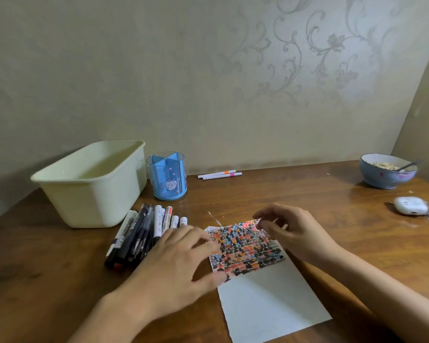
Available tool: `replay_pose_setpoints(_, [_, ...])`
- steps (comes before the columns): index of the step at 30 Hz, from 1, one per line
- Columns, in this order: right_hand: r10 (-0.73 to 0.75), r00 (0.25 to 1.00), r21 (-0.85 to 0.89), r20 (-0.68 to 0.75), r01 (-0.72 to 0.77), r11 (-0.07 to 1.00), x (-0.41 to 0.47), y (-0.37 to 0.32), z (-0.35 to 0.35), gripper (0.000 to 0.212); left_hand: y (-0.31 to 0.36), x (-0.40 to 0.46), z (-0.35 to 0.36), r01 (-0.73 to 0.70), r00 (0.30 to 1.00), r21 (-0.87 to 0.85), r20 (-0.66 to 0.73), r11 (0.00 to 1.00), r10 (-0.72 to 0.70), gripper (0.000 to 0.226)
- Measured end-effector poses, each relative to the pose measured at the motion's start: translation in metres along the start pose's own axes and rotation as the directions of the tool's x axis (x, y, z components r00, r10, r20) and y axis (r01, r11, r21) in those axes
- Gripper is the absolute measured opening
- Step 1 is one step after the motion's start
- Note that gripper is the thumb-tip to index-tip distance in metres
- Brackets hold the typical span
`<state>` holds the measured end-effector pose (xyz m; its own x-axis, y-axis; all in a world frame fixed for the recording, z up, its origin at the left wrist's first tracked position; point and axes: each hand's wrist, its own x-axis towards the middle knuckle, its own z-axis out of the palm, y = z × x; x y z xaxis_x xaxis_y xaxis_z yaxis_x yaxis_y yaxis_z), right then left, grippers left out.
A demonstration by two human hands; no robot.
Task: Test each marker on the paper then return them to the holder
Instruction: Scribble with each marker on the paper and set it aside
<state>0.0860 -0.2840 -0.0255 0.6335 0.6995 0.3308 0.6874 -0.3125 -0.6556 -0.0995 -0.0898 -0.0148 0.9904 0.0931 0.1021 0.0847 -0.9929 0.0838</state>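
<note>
A white paper (265, 300) lies on the wooden table, its far part covered with many small colour marks (245, 246). Several markers (139, 233) lie side by side to its left. The blue holder (167, 179) with a cat face stands behind them and looks empty. Two more white markers (219, 175) lie near the wall. My left hand (176, 263) rests with spread fingers on the paper's left edge, beside the marker pile. My right hand (290, 229) hovers over the paper's far right corner with loosely curled fingers; nothing shows in it.
A cream plastic tub (92, 184) stands at the left beside the holder. A blue bowl (388, 172) with food and a spoon sits at the far right. A white earbud case (410, 205) lies near the right edge.
</note>
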Motion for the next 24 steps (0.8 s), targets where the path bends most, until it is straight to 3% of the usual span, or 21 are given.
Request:
replay_pose_setpoints(6, [0.052,0.998,-0.178,0.045,-0.043,0.983,0.041,0.009,0.006,0.027,-0.004,0.003,0.003,-0.023,0.996,0.032,0.092,0.999,0.020,0.083])
replay_pose_setpoints(17, [0.035,0.996,-0.662,0.083,0.029,0.749,0.178,0.031,0.053,0.049,-0.022,0.002,0.013,-0.038,0.998,0.018,-0.047,0.999,0.039,0.077])
replay_pose_setpoints(21, [0.077,0.995,-0.689,0.061,-0.014,0.725,0.199,0.035,0.074,0.052,-0.024,0.002,0.014,-0.050,0.996,0.020,-0.072,0.999,0.051,0.077])
replay_pose_setpoints(24, [0.112,0.992,-0.624,-0.064,-0.128,0.771,0.202,0.046,0.083,0.051,-0.026,0.003,0.016,-0.052,0.994,0.009,-0.093,0.999,0.053,0.076])
